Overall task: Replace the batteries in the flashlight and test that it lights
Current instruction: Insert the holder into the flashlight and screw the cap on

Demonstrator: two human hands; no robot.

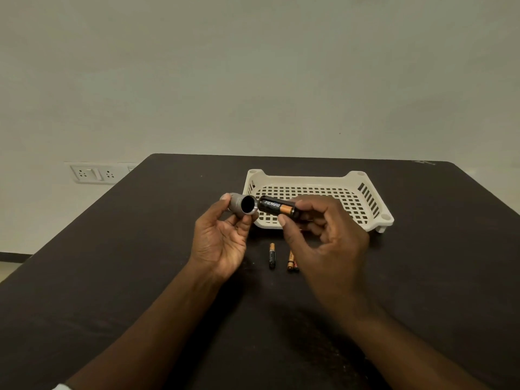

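Note:
My left hand (222,243) grips a grey flashlight body (239,205), its open dark end turned toward me and to the right. My right hand (323,235) pinches a black battery holder (277,208) with copper-and-black cells in it, held level with its left tip right at the flashlight's opening. On the dark table (112,277) below the hands lie loose small batteries: one (271,255) alone and two (291,260) side by side, partly hidden by my right hand.
A white perforated plastic basket (365,204) stands behind the hands, toward the table's far right. A wall socket plate (94,173) sits beyond the table's left edge. The table's far edge runs just behind the basket.

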